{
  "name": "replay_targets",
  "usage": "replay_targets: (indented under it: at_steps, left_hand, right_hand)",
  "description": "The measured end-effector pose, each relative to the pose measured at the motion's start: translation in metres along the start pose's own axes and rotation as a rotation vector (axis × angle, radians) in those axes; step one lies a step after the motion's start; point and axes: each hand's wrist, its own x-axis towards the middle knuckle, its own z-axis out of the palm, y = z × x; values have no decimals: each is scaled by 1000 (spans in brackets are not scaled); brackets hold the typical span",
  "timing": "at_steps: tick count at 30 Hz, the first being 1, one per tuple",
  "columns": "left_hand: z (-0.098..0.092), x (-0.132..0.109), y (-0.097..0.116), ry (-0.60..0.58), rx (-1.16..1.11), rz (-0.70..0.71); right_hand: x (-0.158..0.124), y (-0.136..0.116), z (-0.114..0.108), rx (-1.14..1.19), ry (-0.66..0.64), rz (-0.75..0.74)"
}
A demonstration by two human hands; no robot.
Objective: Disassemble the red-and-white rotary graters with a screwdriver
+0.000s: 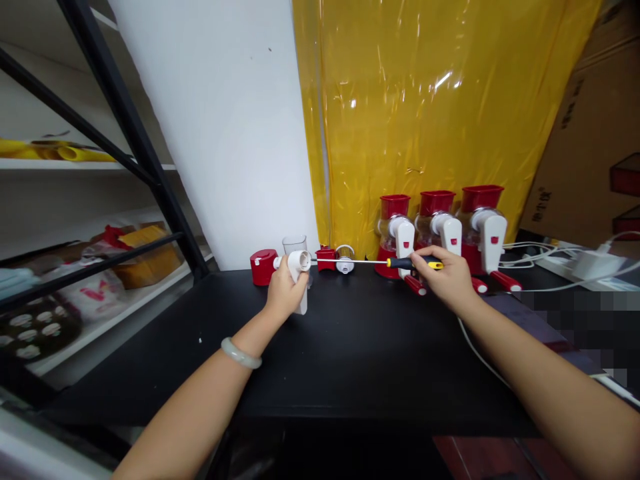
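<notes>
Screwdriver axis: the screwdriver (pixel 380 262) lies near horizontal, long axis running left to right across the view, parallel to the back edge of the table (pixel 350 347).
Screwdriver heading: the thin metal shaft points left, its tip at the open end of the white part (pixel 299 270); the black and yellow handle is at the right end.
Right hand: the right hand (pixel 447 277) is closed around the screwdriver handle, fingers wrapped over the top.
Left hand: the left hand (pixel 284 293) grips the white part from below and behind, holding it above the table top; a pale bangle (pixel 241 353) sits on that wrist.
Relative position: the white part stands at the fingertips of the left hand, its round opening facing right toward the shaft tip; the 2 hands are well apart, joined only by the shaft.
Behind the shaft: a red cap (pixel 263 266), a clear cup (pixel 295 245), a small red piece (pixel 326 258) and a white ring (pixel 345 260) lie close to the wall.
Right rear: 3 red and white assembled units (pixel 440 230) stand in a row just behind the right hand.
Open room: bare black surface lies between the forearms toward the near edge.
Right edge: white cables (pixel 540 257) and an adapter (pixel 593 263).
Left edge: a black shelf frame (pixel 130 133).
</notes>
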Motion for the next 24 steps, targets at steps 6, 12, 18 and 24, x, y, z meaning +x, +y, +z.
replay_targets:
  at_steps: [6,12,18,24]
  left_hand:
    - [-1,-2,4,-36,15,-6]
    - [-2,-2,6,-71,35,-25]
    - [-2,-2,6,-94,31,-22]
    - [-3,-2,8,-127,84,-31]
  right_hand:
    - [-3,-3,3,-4,-9,-56]
    - [-3,0,2,-47,10,-77]
    - [-3,-2,4,-41,3,-94]
    - [-3,-2,3,-29,-37,-90]
